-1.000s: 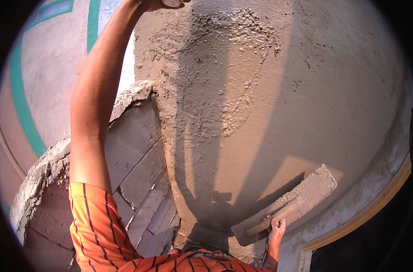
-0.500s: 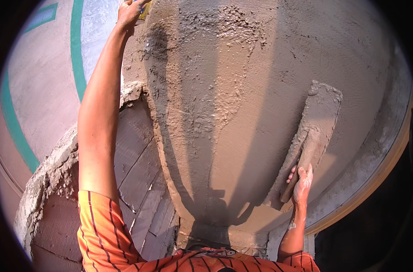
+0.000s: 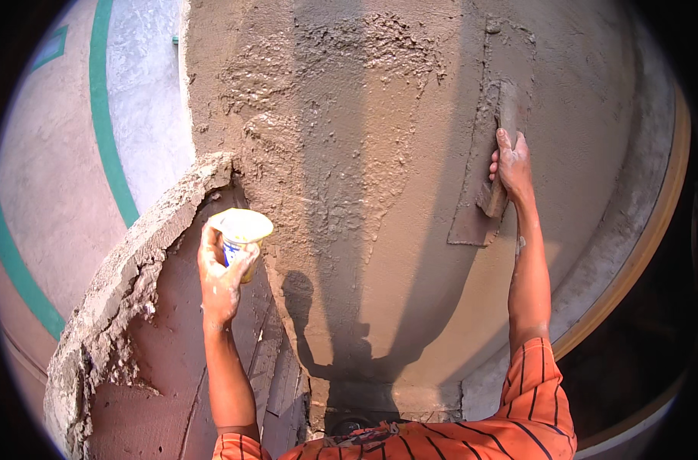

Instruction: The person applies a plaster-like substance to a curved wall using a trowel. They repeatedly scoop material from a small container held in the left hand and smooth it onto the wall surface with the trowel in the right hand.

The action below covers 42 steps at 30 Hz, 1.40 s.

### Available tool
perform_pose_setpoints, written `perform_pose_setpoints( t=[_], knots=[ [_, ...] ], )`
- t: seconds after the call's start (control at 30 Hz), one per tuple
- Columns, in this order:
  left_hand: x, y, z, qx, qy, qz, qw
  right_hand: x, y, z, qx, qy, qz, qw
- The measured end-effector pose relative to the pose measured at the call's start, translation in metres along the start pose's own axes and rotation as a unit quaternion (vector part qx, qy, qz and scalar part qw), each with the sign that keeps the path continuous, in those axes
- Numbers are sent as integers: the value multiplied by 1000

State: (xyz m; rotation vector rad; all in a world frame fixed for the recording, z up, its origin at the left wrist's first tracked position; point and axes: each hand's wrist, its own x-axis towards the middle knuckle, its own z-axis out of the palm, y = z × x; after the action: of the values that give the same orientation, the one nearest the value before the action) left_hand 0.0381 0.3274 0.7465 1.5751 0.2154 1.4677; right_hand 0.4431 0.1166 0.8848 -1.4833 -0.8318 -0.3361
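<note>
My left hand is closed around a small plastic tub with a pale rim and blue-and-yellow sides, raised near the wall's left edge. What the tub holds, if anything, I cannot make out. My right hand grips the handle of a long plastering float, whose mortar-coated blade lies against the wet plaster on the right. Fingers and thumb wrap around the handle. The plaster is smooth toward the right, with rough, lumpy patches at the upper middle and left.
A broken, rough mortar edge borders reddish-brown masonry at lower left. Beyond it is a pale surface with green bands. A curved grey border with a wooden edge runs down the right side. My shadow falls across the plaster.
My left hand has come down from the top edge, bringing the tub into full view. My right hand and the float have moved up the wall, the float turning more upright.
</note>
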Motion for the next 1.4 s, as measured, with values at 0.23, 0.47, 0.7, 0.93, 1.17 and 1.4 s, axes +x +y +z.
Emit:
perform_pose_setpoints(
  t=[0.23, 0.47, 0.7, 0.93, 1.17, 1.4],
  knots=[
    [-37, -27, 5, -83, -45, -90, 992, 89, -193, 127, -212, -53, -137, 966],
    [-74, -35, -18, -119, -20, -89, 989, 69, -75, 69, -267, 65, -192, 942],
    [-93, -50, -21, -119, 18, -157, 980, 97, -180, 133, -351, 54, -273, 894],
    [-89, -40, 5, -76, 16, -115, 990, 77, -124, 97, -289, -8, -189, 938],
    [-110, -53, -15, -128, 61, -192, 971, 103, -171, 158, -368, 44, -322, 871],
    [-108, -51, -19, -106, 58, -171, 978, 96, -162, 168, -391, -32, -252, 885]
  ],
)
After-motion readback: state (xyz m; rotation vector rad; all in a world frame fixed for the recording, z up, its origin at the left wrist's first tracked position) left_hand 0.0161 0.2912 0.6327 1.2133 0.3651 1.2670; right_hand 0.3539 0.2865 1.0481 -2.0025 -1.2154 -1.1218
